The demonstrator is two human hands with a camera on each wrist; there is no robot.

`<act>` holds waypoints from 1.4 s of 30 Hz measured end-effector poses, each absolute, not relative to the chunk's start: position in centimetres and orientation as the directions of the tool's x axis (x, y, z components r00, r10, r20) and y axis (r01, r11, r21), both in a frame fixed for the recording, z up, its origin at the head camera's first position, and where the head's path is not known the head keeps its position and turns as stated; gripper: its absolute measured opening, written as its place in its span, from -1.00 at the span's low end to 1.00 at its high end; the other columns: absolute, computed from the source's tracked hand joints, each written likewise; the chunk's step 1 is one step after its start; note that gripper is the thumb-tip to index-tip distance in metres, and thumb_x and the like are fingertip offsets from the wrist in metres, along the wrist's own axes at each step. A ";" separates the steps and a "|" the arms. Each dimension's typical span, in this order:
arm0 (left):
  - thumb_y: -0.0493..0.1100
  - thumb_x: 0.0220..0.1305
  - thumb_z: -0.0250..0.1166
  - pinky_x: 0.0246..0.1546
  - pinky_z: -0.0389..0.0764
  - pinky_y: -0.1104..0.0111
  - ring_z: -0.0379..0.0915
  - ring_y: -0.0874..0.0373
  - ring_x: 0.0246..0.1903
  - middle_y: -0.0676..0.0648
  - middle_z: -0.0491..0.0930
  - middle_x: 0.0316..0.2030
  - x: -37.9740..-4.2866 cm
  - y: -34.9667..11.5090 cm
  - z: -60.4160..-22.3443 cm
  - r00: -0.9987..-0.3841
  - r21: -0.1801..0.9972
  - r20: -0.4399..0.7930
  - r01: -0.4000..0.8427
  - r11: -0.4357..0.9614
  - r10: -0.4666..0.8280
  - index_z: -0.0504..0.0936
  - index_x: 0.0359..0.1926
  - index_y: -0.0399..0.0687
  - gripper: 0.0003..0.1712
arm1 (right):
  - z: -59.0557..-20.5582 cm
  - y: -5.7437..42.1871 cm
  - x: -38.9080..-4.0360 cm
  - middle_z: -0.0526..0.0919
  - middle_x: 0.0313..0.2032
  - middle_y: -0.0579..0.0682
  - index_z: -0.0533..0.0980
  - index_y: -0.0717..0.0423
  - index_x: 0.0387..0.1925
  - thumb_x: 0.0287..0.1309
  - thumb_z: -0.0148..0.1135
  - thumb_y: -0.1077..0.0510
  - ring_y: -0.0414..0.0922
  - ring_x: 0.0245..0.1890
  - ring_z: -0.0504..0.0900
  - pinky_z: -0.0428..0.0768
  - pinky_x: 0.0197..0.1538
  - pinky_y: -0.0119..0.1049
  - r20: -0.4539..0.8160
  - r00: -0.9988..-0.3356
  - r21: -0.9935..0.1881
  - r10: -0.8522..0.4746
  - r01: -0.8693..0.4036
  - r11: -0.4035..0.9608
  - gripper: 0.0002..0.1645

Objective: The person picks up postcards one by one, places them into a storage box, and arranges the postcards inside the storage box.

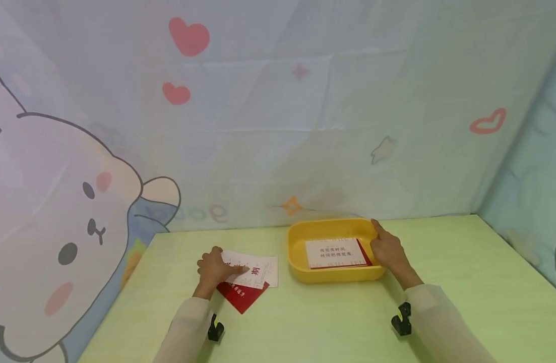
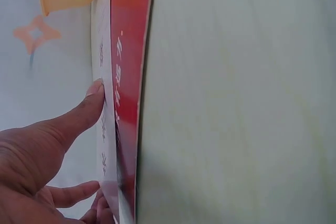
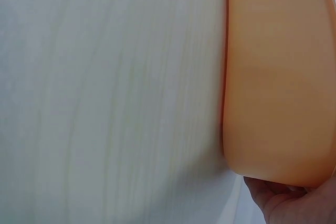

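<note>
A white card with red characters lies over another white card and a red card on the left of the table. My left hand holds the top white card, thumb across its face and fingers at its left edge. On the right, my right hand grips the right end of a yellow tray, one finger along the rim. Inside the tray rests a printed white card with a red card partly covered beneath it. The right wrist view shows the tray's outer wall and some fingers curled against its end.
The green table reaches back to a hanging cloth printed with hearts and a cartoon animal. A black wrist device sits by the left sleeve, and another black device by the right sleeve.
</note>
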State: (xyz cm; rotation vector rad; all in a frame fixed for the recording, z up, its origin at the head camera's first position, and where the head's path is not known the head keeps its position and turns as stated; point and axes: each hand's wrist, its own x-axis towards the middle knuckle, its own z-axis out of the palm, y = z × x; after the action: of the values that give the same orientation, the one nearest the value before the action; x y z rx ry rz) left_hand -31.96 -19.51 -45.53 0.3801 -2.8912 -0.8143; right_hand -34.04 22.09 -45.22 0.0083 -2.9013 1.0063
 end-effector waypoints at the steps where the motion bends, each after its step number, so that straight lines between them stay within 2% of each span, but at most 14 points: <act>1: 0.13 -0.19 0.62 -0.03 0.46 -0.09 0.34 -0.34 0.01 -0.47 0.47 0.02 -32.0 -19.6 -45.6 -0.962 0.523 0.042 -0.209 0.826 -0.270 0.42 0.20 -0.40 0.03 | -45.3 22.1 -34.0 0.25 0.36 0.50 -0.06 0.30 0.52 0.34 -0.37 0.22 0.28 0.10 0.47 0.57 0.05 0.09 0.071 -0.997 -0.617 0.017 -0.031 0.787 -0.26; 4: 0.11 -0.18 0.61 -0.03 0.49 -0.08 0.36 -0.30 -0.04 -0.47 0.45 -0.03 -32.2 -19.7 -45.7 -0.962 0.531 0.043 -0.207 0.822 -0.270 0.44 0.19 -0.41 0.01 | -45.3 22.1 -34.0 0.26 0.36 0.50 -0.05 0.31 0.52 0.34 -0.36 0.22 0.25 0.07 0.48 0.57 0.02 0.07 0.076 -0.997 -0.616 0.017 -0.034 0.787 -0.27; 10: -0.08 -0.05 0.56 0.06 0.60 -0.09 0.44 -0.25 -0.09 -0.52 0.30 0.07 -33.1 -20.0 -46.2 -0.966 0.685 0.034 -0.163 0.710 -0.255 0.31 0.30 -0.50 -0.01 | -45.3 22.2 -34.1 0.26 0.35 0.51 -0.06 0.31 0.52 0.34 -0.36 0.21 0.23 0.04 0.48 0.58 -0.02 0.04 0.074 -0.997 -0.620 0.023 -0.028 0.784 -0.26; 14: -0.16 0.12 0.41 0.18 0.50 -0.12 0.40 -0.31 0.08 -0.54 0.31 0.17 -33.5 -20.1 -46.4 -0.972 0.739 0.028 -0.136 0.659 -0.233 0.23 0.36 -0.45 -0.13 | -45.4 22.1 -34.1 0.26 0.36 0.50 -0.05 0.31 0.52 0.34 -0.36 0.21 0.26 0.10 0.48 0.56 0.06 0.10 0.077 -0.997 -0.619 0.021 -0.031 0.785 -0.27; 18: -0.22 0.30 0.20 0.28 0.40 -0.13 0.29 -0.34 0.28 -0.50 0.32 0.28 -33.7 -20.0 -46.2 -0.978 0.786 0.027 -0.108 0.609 -0.207 0.19 0.38 -0.40 -0.30 | -45.3 22.0 -34.1 0.24 0.37 0.48 -0.05 0.32 0.52 0.34 -0.35 0.22 0.25 0.08 0.47 0.57 -0.02 0.05 0.085 -0.996 -0.623 0.017 -0.040 0.781 -0.26; 21: -0.26 0.37 0.04 0.27 0.38 -0.12 0.25 -0.34 0.32 -0.50 0.30 0.30 -33.7 -19.8 -45.9 -0.980 0.813 0.028 -0.093 0.575 -0.197 0.18 0.38 -0.37 -0.40 | -45.2 22.0 -34.1 0.24 0.38 0.48 -0.05 0.32 0.52 0.33 -0.35 0.22 0.23 0.04 0.47 0.56 -0.08 0.01 0.088 -0.996 -0.625 0.015 -0.043 0.779 -0.26; 25: -0.29 0.38 -0.09 0.22 0.42 -0.07 0.33 -0.28 0.27 -0.48 0.34 0.28 -33.6 -19.6 -45.7 -0.979 0.838 0.011 -0.101 0.536 -0.201 0.18 0.39 -0.34 -0.43 | -45.1 22.0 -34.1 0.23 0.38 0.48 -0.05 0.33 0.52 0.34 -0.35 0.22 0.27 0.11 0.46 0.56 0.07 0.10 0.083 -0.996 -0.620 0.016 -0.039 0.784 -0.27; 29: -0.29 0.35 -0.13 0.18 0.46 -0.02 0.42 -0.20 0.13 -0.44 0.40 0.23 -33.6 -19.4 -45.8 -0.973 0.858 -0.023 -0.137 0.495 -0.230 0.19 0.40 -0.33 -0.40 | -45.1 22.1 -34.1 0.21 0.39 0.47 -0.06 0.33 0.52 0.34 -0.36 0.22 0.30 0.19 0.44 0.53 0.16 0.16 0.076 -0.997 -0.616 0.016 -0.035 0.787 -0.27; 34: -0.29 0.33 -0.13 0.12 0.48 0.00 0.45 -0.15 0.02 -0.41 0.43 0.17 -33.4 -19.1 -45.8 -0.963 0.889 -0.054 -0.167 0.426 -0.264 0.18 0.42 -0.33 -0.37 | -45.1 22.0 -34.1 0.23 0.38 0.48 -0.06 0.30 0.52 0.33 -0.34 0.22 0.23 0.03 0.46 0.59 -0.14 -0.04 0.067 -0.997 -0.623 0.024 -0.023 0.782 -0.26; 36: -0.28 0.33 -0.14 0.13 0.47 -0.01 0.44 -0.15 0.03 -0.40 0.43 0.16 -33.3 -19.1 -45.7 -0.959 0.902 -0.057 -0.169 0.397 -0.277 0.17 0.43 -0.31 -0.37 | -45.0 22.0 -34.0 0.24 0.37 0.49 -0.06 0.30 0.52 0.33 -0.34 0.22 0.23 0.01 0.47 0.59 -0.16 -0.04 0.070 -0.997 -0.623 0.022 -0.026 0.782 -0.26; 42: -0.29 0.33 -0.17 0.12 0.45 0.06 0.43 -0.08 -0.04 -0.36 0.45 0.13 -33.2 -18.6 -45.5 -0.950 0.930 -0.064 -0.167 0.327 -0.304 0.17 0.43 -0.28 -0.37 | -45.2 22.0 -34.0 0.25 0.37 0.49 -0.05 0.31 0.52 0.33 -0.35 0.22 0.29 0.11 0.47 0.54 0.11 0.15 0.086 -0.996 -0.611 0.020 -0.037 0.791 -0.26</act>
State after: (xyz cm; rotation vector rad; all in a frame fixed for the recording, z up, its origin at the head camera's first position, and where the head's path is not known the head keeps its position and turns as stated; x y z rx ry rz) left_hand -33.17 -18.58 -45.52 0.4392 -2.4570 -1.6991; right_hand -34.03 22.04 -45.20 0.0135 -2.8892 0.9879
